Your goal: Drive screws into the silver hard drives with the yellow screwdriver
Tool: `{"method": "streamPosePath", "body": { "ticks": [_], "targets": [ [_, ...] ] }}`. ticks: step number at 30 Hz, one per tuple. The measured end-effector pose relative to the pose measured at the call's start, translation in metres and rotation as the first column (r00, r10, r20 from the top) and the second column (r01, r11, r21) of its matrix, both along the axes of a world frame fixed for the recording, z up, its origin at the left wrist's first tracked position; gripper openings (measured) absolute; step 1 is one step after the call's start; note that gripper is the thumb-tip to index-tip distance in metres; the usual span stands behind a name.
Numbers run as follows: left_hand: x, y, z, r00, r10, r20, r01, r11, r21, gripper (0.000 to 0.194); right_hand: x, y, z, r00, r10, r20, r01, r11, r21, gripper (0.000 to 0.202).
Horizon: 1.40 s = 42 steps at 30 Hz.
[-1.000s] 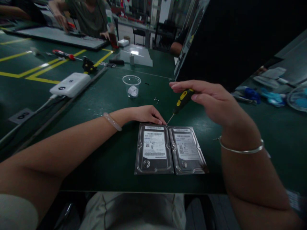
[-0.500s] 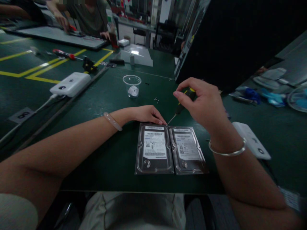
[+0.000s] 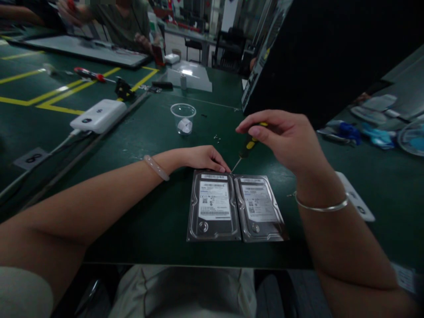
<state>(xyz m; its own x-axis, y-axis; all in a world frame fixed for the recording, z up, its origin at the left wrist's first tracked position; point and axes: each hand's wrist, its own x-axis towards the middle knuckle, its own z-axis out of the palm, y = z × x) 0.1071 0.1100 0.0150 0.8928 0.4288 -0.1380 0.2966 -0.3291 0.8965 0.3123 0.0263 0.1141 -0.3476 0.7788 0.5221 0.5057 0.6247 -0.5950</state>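
Note:
Two hard drives lie side by side, label up, near the table's front edge: the left hard drive [image 3: 214,205] and the right hard drive [image 3: 260,207]. My left hand [image 3: 208,158] rests at the far edge of the left drive, fingers pressed together by its right corner; anything pinched in them is too small to make out. My right hand [image 3: 281,137] is closed round the handle of a black and yellow screwdriver [image 3: 247,145]. It leans, with its tip beside my left fingertips at the drives' far corners.
Several small screws [image 3: 217,139] lie beyond the drives. A clear plastic cup [image 3: 183,119] holds something white. White power strips [image 3: 98,115] stand left and right. A large black case [image 3: 318,57] rises at the back right. Across the table a person's hand [image 3: 143,43] shows.
My right hand has turned round the screwdriver handle, its wrist shifting slightly right. The tip stays at the same corner. My left hand keeps still. The person opposite has raised a hand.

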Motion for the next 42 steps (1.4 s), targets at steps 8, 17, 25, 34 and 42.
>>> {"method": "streamPosePath", "body": {
  "ticks": [8, 17, 25, 34, 42],
  "targets": [
    [0.001, -0.001, 0.002, 1.0, 0.0, -0.011, 0.0, 1.0, 0.027, 0.025, 0.003, 0.004, -0.004, 0.999, 0.051, -0.009, -0.051, 0.998, 0.024, 0.029],
    [0.001, 0.0, 0.0, 1.0, -0.005, 0.021, 0.005, 1.0, -0.021, 0.023, 0.005, 0.004, 0.0, 1.0, -0.002, 0.012, 0.002, 1.0, -0.023, 0.02],
    [0.001, 0.001, -0.002, 1.0, 0.006, -0.003, -0.006, 1.0, -0.006, 0.026, -0.001, 0.008, -0.011, 0.947, -0.25, 0.203, 0.177, 0.93, 0.321, 0.02],
    [0.0, 0.0, 0.001, 1.0, 0.0, 0.003, 0.0, 1.0, -0.01, 0.024, 0.016, 0.003, 0.008, 0.99, 0.033, 0.139, -0.024, 0.997, -0.068, 0.041],
    [0.001, 0.001, -0.002, 1.0, 0.003, 0.01, -0.003, 1.0, 0.002, 0.025, -0.005, 0.003, -0.009, 0.97, -0.181, 0.162, 0.134, 0.955, 0.264, 0.017]
  ]
}}
